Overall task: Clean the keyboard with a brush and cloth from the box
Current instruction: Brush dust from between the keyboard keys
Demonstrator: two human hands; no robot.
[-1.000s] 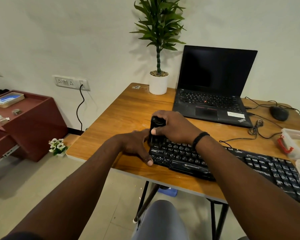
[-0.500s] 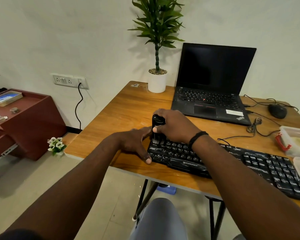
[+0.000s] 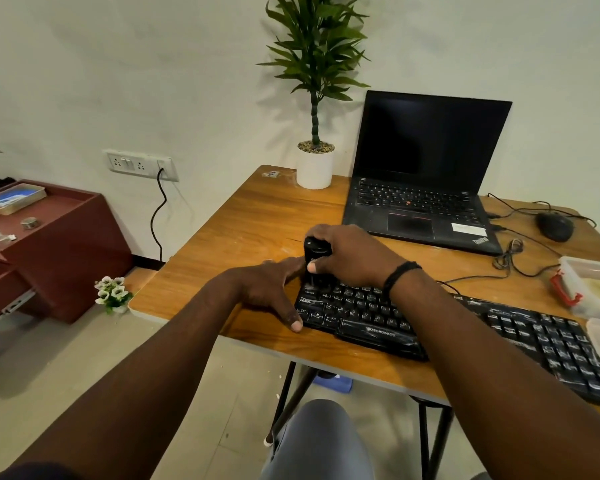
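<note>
A long black keyboard (image 3: 520,341) lies slanted along the front edge of the wooden table (image 3: 257,216). My right hand (image 3: 350,258) grips a black brush (image 3: 315,252) upright, its lower end down on the keys at the keyboard's far left corner. My left hand (image 3: 271,289) rests flat against the keyboard's left end, thumb at the front corner and fingers stretched toward the brush. The bristles are hidden by my hand and by the keys. A clear plastic box (image 3: 593,289) with a red clip stands at the right edge.
An open black laptop (image 3: 426,174) stands behind the keyboard, with a white potted plant (image 3: 315,164) to its left. A black mouse (image 3: 555,226) and loose cables (image 3: 510,254) lie at the back right. A dark red cabinet (image 3: 49,244) stands on the left by the wall.
My hands and the brush have hardly moved on the keyboard's left end. The head camera has shifted slightly.
</note>
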